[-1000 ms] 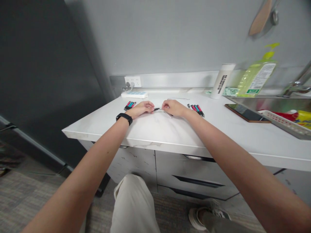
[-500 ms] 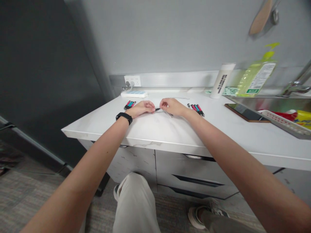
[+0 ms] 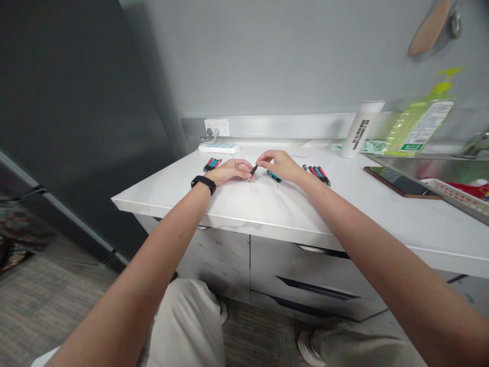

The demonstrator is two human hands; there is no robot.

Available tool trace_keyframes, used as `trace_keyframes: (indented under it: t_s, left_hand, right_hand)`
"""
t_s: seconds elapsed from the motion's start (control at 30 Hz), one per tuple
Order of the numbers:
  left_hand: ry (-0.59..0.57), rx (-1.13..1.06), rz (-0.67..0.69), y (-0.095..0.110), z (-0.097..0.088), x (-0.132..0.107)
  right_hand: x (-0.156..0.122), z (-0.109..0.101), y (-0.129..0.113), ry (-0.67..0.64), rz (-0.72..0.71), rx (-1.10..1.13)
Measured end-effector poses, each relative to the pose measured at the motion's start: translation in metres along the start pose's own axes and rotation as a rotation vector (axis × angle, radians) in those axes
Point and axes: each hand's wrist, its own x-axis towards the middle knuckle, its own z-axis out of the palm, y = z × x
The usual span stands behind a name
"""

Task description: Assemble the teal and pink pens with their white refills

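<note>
Over the white counter, a small black pen part with a pale, narrow lower end is held at a slant between both hands. My left hand, with a black band at the wrist, is closed, its fingers on the lower end. The fingertips of my right hand pinch the top end. Just below my right hand lies a teal and black pen barrel on the counter. Several pink, teal and black pens lie beyond my left wrist. Another row of pens rests to the right of my right hand.
A white power strip lies by the wall. On the right are a phone, a white tube, a green pump bottle and a sink holding a white perforated tray. The counter's front edge runs beneath my forearms.
The black pen part has turned from nearly level to a steep slant. My right hand has lifted slightly, and the teal barrel beneath it now shows. The whole view has shifted a little.
</note>
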Motion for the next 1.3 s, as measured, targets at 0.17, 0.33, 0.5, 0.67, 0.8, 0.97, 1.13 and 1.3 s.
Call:
trace_keyframes:
  t_s: [0.17,0.33,0.5,0.67,0.8,0.97,1.13,1.3]
  left_hand:
    - [0.019,-0.03,-0.003,-0.003,-0.002,0.001]
    - [0.003,-0.036,0.031,-0.005,-0.003,0.002]
    - [0.133,0.033,0.051,-0.005,0.0,0.004]
    - [0.332,0.25,0.054,-0.01,0.0,0.01]
    - [0.353,0.486,0.012,-0.012,-0.001,0.012]
    - [0.256,0.679,0.0,-0.01,-0.002,0.011]
    - [0.223,0.686,0.016,-0.01,-0.002,0.012]
    - [0.222,0.633,-0.006,-0.008,0.001,0.011]
  right_hand:
    - [0.001,0.0,-0.004,-0.033,-0.028,0.016]
    - [0.002,0.003,-0.001,-0.032,-0.032,-0.017]
    - [0.002,0.004,0.01,-0.093,0.068,-0.186]
    - [0.0,0.001,0.014,-0.163,0.191,-0.371]
    - [-0.001,-0.001,0.014,-0.232,0.276,-0.421]
    - [-0.003,-0.004,0.023,-0.3,0.316,-0.445]
    - [-0.005,-0.006,0.027,-0.289,0.354,-0.454]
    - [-0.007,-0.005,0.029,-0.233,0.391,-0.449]
